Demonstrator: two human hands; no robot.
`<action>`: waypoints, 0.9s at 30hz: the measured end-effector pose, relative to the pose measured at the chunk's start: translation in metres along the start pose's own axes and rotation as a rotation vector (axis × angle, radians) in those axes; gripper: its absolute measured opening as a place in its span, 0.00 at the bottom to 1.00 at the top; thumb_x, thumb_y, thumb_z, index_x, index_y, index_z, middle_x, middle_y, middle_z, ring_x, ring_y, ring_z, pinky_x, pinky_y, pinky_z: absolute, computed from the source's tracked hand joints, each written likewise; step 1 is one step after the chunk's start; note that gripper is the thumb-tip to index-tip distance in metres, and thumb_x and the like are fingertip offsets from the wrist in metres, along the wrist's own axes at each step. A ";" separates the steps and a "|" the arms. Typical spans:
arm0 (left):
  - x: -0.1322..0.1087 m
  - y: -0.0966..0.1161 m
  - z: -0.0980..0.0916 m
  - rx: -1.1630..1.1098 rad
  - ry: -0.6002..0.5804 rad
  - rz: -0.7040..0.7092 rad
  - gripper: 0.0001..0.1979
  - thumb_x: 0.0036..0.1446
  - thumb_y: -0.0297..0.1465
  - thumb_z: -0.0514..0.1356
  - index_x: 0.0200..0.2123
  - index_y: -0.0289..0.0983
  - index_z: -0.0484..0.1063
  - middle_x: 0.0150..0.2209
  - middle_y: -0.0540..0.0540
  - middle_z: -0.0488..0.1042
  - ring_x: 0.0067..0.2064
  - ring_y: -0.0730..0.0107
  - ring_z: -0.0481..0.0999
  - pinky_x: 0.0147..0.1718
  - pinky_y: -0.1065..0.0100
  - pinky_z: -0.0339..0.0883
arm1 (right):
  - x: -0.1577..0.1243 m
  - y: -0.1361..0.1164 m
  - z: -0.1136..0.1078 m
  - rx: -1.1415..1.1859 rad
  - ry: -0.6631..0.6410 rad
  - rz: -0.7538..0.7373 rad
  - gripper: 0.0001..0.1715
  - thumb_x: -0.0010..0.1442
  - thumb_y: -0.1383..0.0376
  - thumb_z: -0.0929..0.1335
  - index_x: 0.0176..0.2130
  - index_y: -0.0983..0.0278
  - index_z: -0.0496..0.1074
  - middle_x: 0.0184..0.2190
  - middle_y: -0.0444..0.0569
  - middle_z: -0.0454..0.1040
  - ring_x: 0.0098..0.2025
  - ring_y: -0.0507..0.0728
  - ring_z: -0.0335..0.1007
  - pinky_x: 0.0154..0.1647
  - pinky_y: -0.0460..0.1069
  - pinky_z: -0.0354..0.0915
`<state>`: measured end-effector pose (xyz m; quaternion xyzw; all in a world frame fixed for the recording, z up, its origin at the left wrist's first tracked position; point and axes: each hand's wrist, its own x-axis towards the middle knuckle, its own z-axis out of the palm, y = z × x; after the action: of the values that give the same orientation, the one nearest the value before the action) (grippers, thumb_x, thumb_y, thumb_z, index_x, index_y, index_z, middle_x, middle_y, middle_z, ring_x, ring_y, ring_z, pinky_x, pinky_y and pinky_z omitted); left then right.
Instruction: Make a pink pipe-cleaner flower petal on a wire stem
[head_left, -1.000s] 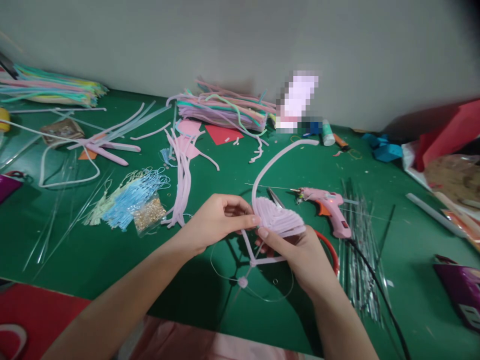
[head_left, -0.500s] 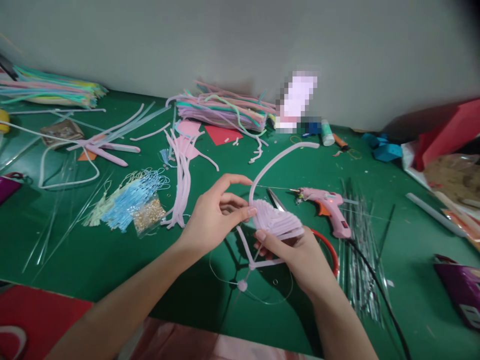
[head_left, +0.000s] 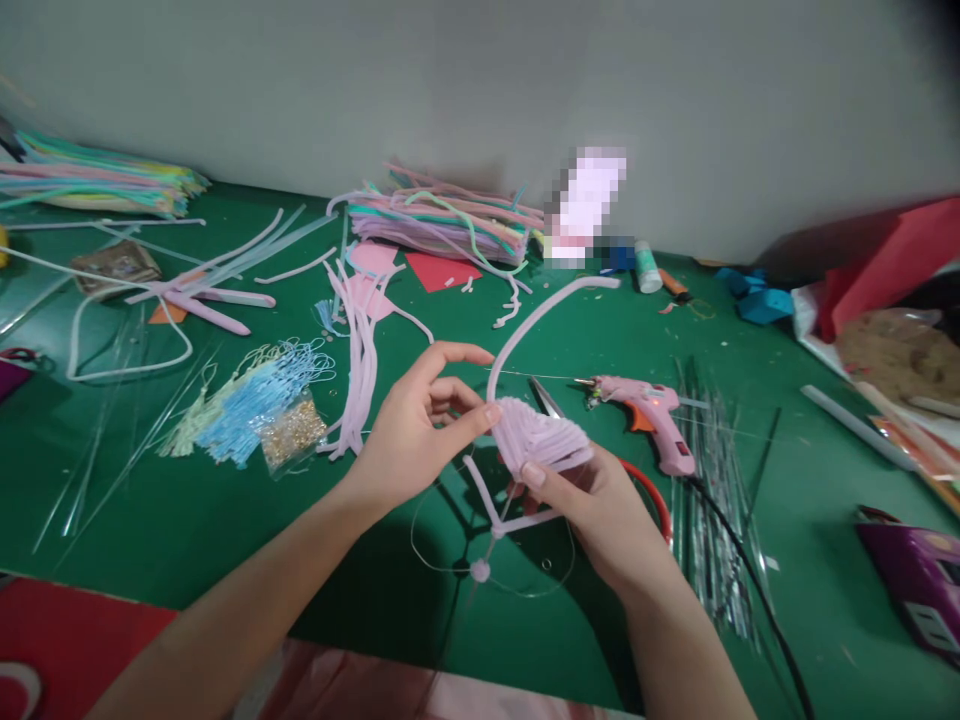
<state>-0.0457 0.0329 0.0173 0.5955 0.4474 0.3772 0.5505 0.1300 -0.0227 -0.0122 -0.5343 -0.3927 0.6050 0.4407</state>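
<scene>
The ball [head_left: 480, 570] sits nearest, in front of the hands, with a thin wire loop to either side. The right hand [head_left: 600, 510] has its fingers clamped on the lilac piece [head_left: 547, 442], held above the counter [head_left: 825, 480]. The left hand [head_left: 416, 425] touches the piece's left edge with its thumb, index finger apart; whether its other fingers grip cannot be told. The glue gun [head_left: 645, 405] lies to the right, the tassels [head_left: 244, 415] well left. The stem bundle [head_left: 442, 232] lies farthest, by the wall [head_left: 315, 90].

The left hand [head_left: 405, 440] now spreads its fingers [head_left: 459, 353] wider, index straightened, thumb shifted toward the far edge of the worktop [head_left: 637, 330].
</scene>
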 end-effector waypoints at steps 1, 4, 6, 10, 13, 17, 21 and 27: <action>0.001 0.000 0.000 -0.027 0.014 -0.012 0.16 0.55 0.30 0.63 0.46 0.41 0.65 0.26 0.55 0.72 0.28 0.77 0.72 0.28 0.76 0.65 | 0.000 0.000 -0.001 0.028 0.007 -0.012 0.18 0.48 0.56 0.76 0.37 0.63 0.74 0.28 0.46 0.76 0.26 0.52 0.69 0.24 0.45 0.66; 0.003 0.001 -0.002 -0.124 0.060 -0.046 0.18 0.53 0.31 0.64 0.46 0.39 0.64 0.25 0.54 0.72 0.29 0.74 0.73 0.30 0.74 0.68 | 0.001 0.001 -0.004 0.097 0.011 -0.057 0.16 0.52 0.59 0.74 0.40 0.61 0.74 0.31 0.46 0.76 0.29 0.51 0.70 0.29 0.45 0.67; 0.004 0.000 -0.003 -0.171 0.078 -0.069 0.19 0.52 0.32 0.65 0.46 0.39 0.64 0.25 0.54 0.72 0.28 0.74 0.72 0.29 0.74 0.69 | 0.001 0.002 -0.006 0.126 0.018 -0.080 0.12 0.54 0.61 0.73 0.40 0.61 0.75 0.32 0.45 0.76 0.31 0.50 0.71 0.33 0.44 0.66; 0.005 -0.001 -0.004 -0.227 0.083 -0.109 0.19 0.50 0.31 0.67 0.45 0.38 0.65 0.24 0.54 0.72 0.28 0.75 0.72 0.28 0.74 0.69 | 0.000 0.002 -0.008 0.185 0.073 -0.095 0.06 0.56 0.61 0.72 0.33 0.61 0.76 0.28 0.43 0.76 0.29 0.49 0.71 0.33 0.42 0.65; 0.006 -0.004 -0.005 -0.275 0.052 -0.136 0.20 0.50 0.31 0.67 0.45 0.38 0.66 0.25 0.54 0.73 0.28 0.74 0.72 0.29 0.74 0.70 | -0.001 0.001 -0.008 0.205 0.093 -0.112 0.08 0.55 0.61 0.72 0.28 0.62 0.76 0.26 0.43 0.76 0.27 0.48 0.71 0.31 0.42 0.65; 0.005 -0.009 -0.003 -0.332 -0.113 -0.242 0.17 0.49 0.32 0.68 0.43 0.36 0.70 0.31 0.49 0.77 0.32 0.73 0.75 0.31 0.74 0.69 | -0.001 0.000 -0.007 0.195 0.096 -0.125 0.07 0.55 0.61 0.73 0.28 0.62 0.76 0.24 0.42 0.75 0.26 0.48 0.71 0.30 0.42 0.65; 0.003 -0.012 0.003 -0.358 -0.286 -0.341 0.12 0.47 0.32 0.69 0.35 0.33 0.75 0.31 0.47 0.77 0.31 0.72 0.75 0.32 0.73 0.70 | -0.001 0.000 -0.006 0.200 0.086 -0.104 0.07 0.55 0.60 0.73 0.34 0.61 0.76 0.24 0.43 0.76 0.26 0.49 0.71 0.29 0.43 0.65; 0.003 -0.013 0.008 -0.363 -0.261 -0.366 0.12 0.44 0.29 0.70 0.34 0.33 0.75 0.27 0.49 0.76 0.28 0.74 0.74 0.30 0.73 0.69 | -0.001 -0.003 -0.007 0.283 0.142 -0.103 0.10 0.56 0.58 0.72 0.35 0.62 0.77 0.22 0.43 0.73 0.25 0.49 0.68 0.26 0.43 0.64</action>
<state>-0.0391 0.0333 0.0037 0.4399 0.3980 0.2657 0.7600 0.1371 -0.0232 -0.0098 -0.4874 -0.2982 0.5915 0.5689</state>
